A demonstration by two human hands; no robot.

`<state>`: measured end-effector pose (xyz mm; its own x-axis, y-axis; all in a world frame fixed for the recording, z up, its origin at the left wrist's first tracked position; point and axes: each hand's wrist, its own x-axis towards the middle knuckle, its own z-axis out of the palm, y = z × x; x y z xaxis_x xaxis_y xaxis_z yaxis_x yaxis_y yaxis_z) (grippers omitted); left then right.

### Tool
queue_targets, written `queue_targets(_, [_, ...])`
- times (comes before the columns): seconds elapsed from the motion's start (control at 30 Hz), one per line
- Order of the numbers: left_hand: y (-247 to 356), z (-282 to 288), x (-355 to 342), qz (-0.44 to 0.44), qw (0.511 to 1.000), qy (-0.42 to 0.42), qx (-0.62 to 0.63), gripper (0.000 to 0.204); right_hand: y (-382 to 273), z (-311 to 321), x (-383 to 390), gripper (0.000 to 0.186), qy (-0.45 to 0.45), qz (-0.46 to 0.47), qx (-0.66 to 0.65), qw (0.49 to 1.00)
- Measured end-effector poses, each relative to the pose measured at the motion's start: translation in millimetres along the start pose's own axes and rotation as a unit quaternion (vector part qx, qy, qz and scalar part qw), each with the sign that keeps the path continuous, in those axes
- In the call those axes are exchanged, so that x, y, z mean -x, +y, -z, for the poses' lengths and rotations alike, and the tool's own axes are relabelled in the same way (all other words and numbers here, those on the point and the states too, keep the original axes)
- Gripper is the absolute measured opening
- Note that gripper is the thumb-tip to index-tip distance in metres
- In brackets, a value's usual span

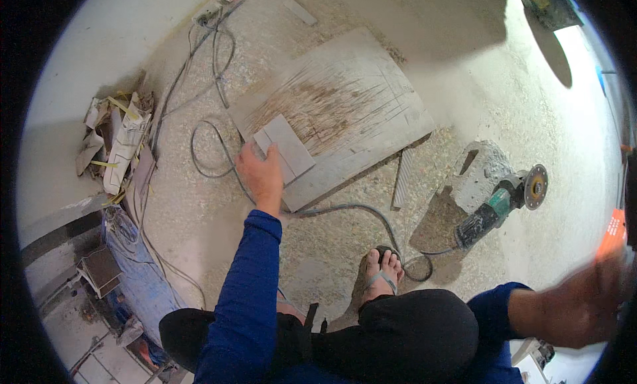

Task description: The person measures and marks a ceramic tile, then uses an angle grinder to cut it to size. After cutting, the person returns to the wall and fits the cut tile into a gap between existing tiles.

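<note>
My left hand (263, 175) has its fingers and thumb on the lower left edge of a pale grey tile piece (292, 142). A line runs along this piece near the edge that I grip. Beneath it lies a large, dusty board (391, 109) with brown scratches across its middle. Out at the far right, my right hand (580, 304) is raised and smeared by motion. Its fingers are hidden, next to an orange object (614, 235) at the picture's edge. An angle grinder (488, 215) with a round disc leans against a rough concrete block (488, 168).
A dark cable (352, 208) loops past the board and my sandalled foot (381, 274). Ridged tile offcut (401, 178) lies beside the board, another strip (300, 11) beyond it. Torn cardboard (123, 142) is heaped by the left wall. A dark container (551, 9) stands far right.
</note>
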<state>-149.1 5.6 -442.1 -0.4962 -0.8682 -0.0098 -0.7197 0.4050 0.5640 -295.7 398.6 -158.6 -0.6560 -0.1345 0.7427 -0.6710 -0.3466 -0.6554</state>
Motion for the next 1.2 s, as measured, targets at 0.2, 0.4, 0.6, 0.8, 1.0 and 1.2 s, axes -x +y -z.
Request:
queue_targets(0.2, [14.3,-34.7,13.2,0.144,0.979,-0.035,-0.143,0.095,83.7,50.3,148.5,0.059,0.246,-0.346,0.483,0.766])
queue_targets(0.4, [30.9,-20.8,3.7,0.025,0.984,-0.119,-0.133,0.091,100.3,72.5,229.1,0.073,0.239,-0.426,0.585,0.647])
queue_targets(0.6, [0.8,-7.8,-34.2,-0.43,0.843,-0.235,-0.222,0.075,124.9,86.8,218.6,0.069,0.168,-0.503,0.514,0.675])
queue_targets(0.8, [-20.6,7.8,-43.6,-0.529,0.803,-0.172,-0.214,0.069,146.3,119.1,230.8,0.061,0.189,-0.524,0.436,0.707])
queue_targets(1.0, [14.2,0.8,26.7,-0.184,0.969,-0.102,0.129,0.052,111.9,69.0,191.4,0.047,0.119,-0.505,0.397,0.757])
queue_targets(1.2, [110.2,18.7,78.7,0.075,0.771,-0.465,0.428,0.076,98.0,-57.5,107.0,0.05,-0.144,-0.552,0.045,0.82])
